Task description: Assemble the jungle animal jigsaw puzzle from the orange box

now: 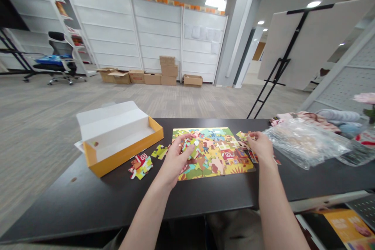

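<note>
A farm-scene jigsaw puzzle lies largely joined on the dark table. Over its left side, my left hand is closed around a green puzzle piece, and the hand hides part of the picture. Just past the right edge, my right hand pinches a yellow-green puzzle piece between thumb and fingers. Several loose pieces lie partly hidden beneath that hand. Left of the puzzle are a loose green piece and a small heap of pieces with a red barn.
An open yellow box with a white lid stands at the table's left. On the right are clear plastic bags, folded cloths and a pink flower. Beyond the table stand a board on a black easel and cardboard boxes.
</note>
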`<state>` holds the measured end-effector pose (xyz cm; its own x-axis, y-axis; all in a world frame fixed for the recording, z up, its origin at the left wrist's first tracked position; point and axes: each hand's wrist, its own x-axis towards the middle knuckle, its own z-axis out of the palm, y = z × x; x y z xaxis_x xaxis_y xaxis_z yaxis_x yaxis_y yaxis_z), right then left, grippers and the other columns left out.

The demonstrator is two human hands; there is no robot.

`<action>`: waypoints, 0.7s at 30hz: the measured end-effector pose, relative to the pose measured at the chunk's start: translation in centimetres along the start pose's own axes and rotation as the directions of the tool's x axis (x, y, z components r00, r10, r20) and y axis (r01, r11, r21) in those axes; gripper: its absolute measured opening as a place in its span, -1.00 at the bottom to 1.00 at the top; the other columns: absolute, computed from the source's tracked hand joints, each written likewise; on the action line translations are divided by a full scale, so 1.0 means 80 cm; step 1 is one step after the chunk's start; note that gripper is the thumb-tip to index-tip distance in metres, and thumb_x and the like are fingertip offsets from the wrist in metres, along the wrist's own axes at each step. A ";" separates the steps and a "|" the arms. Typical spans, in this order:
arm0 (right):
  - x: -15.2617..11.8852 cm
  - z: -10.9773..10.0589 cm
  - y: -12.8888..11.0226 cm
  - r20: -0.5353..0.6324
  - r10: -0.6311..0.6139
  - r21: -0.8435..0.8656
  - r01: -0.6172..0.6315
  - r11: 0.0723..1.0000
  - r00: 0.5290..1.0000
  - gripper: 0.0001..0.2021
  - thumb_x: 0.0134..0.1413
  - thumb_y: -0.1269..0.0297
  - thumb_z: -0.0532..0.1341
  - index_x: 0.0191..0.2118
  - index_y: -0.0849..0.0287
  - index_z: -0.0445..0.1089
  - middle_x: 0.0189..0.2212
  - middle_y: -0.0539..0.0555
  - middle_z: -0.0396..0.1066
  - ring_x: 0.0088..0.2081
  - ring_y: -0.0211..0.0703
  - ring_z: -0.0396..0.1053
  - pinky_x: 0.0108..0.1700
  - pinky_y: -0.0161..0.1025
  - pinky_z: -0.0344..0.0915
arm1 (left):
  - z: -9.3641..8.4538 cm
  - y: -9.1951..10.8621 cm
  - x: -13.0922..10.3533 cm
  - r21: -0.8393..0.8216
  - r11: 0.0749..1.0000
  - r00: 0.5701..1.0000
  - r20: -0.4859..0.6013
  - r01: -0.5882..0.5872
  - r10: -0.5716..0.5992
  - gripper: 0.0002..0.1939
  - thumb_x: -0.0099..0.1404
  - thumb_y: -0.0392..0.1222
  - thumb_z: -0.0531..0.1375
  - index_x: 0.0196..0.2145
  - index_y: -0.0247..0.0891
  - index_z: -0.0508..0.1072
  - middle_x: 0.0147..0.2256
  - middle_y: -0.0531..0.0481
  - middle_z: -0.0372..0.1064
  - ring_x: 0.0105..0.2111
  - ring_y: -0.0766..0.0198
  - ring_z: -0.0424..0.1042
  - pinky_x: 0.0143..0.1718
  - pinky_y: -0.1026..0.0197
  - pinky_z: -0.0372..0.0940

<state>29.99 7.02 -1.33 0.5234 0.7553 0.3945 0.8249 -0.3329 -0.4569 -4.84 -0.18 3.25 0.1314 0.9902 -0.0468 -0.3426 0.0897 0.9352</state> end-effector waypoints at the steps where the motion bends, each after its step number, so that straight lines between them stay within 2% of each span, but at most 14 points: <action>1: 0.000 0.001 -0.001 -0.011 0.001 0.021 -0.001 1.000 1.000 -0.71 0.01 0.15 0.19 -0.25 0.20 0.55 -0.31 0.29 0.57 -0.27 0.14 0.49 -0.21 -0.06 0.32 | 0.000 0.000 0.000 0.001 1.000 1.000 0.001 0.003 -0.003 -0.42 0.08 0.01 0.45 0.03 -0.16 0.45 -0.19 -0.04 0.45 -0.38 0.34 0.45 -0.44 0.33 0.43; 4: 0.004 0.005 -0.012 0.000 -0.006 0.194 0.006 0.981 1.000 -0.68 0.04 0.16 0.16 -0.21 0.23 0.55 -0.29 0.28 0.58 -0.26 0.10 0.51 -0.17 -0.07 0.36 | 0.000 -0.001 -0.001 0.005 1.000 1.000 0.011 0.007 -0.007 -0.42 0.08 0.03 0.45 0.02 -0.16 0.45 -0.18 -0.04 0.45 -0.39 0.34 0.46 -0.44 0.32 0.43; 8: 0.006 0.019 -0.034 0.156 -0.133 0.376 0.066 0.924 0.979 -0.64 0.12 0.19 0.10 -0.11 0.25 0.53 -0.19 0.27 0.60 -0.17 0.05 0.54 -0.10 -0.09 0.40 | 0.001 -0.005 0.001 0.004 1.000 0.999 0.031 0.011 -0.011 -0.42 0.10 0.01 0.43 0.04 -0.15 0.44 -0.23 -0.01 0.46 -0.42 0.34 0.46 -0.45 0.32 0.43; 10: 0.004 0.025 -0.044 0.212 -0.214 0.361 0.127 0.924 0.953 -0.65 0.14 0.24 0.09 -0.09 0.24 0.53 -0.14 0.26 0.60 -0.12 0.03 0.54 -0.05 -0.09 0.40 | 0.003 -0.008 0.003 0.013 1.000 0.999 0.032 0.021 -0.021 -0.39 0.11 0.00 0.43 0.08 -0.14 0.41 -0.24 0.00 0.46 -0.43 0.34 0.47 -0.46 0.32 0.42; 13: -0.002 0.031 -0.052 0.258 -0.270 0.286 0.194 0.938 0.928 -0.71 0.09 0.33 0.14 -0.14 0.18 0.57 -0.13 0.22 0.60 -0.08 0.04 0.53 0.02 -0.07 0.38 | 0.007 -0.012 0.005 0.022 0.999 0.999 0.027 0.026 -0.027 -0.35 0.10 -0.02 0.43 0.12 -0.13 0.39 -0.21 -0.01 0.46 -0.39 0.32 0.48 -0.45 0.32 0.42; 17: -0.007 0.031 -0.051 0.247 -0.269 0.245 0.208 0.947 0.931 -0.73 0.00 0.39 0.20 -0.18 0.18 0.59 -0.14 0.25 0.59 -0.03 0.09 0.50 0.09 -0.05 0.35 | 0.010 -0.012 0.006 0.012 1.000 1.000 0.025 0.016 -0.017 -0.37 0.09 -0.01 0.44 0.09 -0.14 0.41 -0.19 -0.02 0.45 -0.36 0.31 0.48 -0.43 0.31 0.43; 21: -0.006 0.021 -0.052 0.208 -0.264 0.231 0.215 0.949 0.942 -0.76 0.02 0.35 0.20 -0.22 0.19 0.59 -0.13 0.27 0.56 -0.04 0.09 0.49 0.11 -0.04 0.33 | 0.010 -0.008 0.004 0.018 0.999 0.999 0.035 0.032 -0.033 -0.37 0.11 0.02 0.43 0.10 -0.15 0.40 -0.32 0.05 0.40 -0.45 0.35 0.44 -0.47 0.32 0.42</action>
<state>25.97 8.95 -0.96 0.2305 0.9169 0.3259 0.8457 -0.0231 -0.5332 -3.82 -0.01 2.89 0.1746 0.9825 -0.0652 -0.3211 0.1194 0.9395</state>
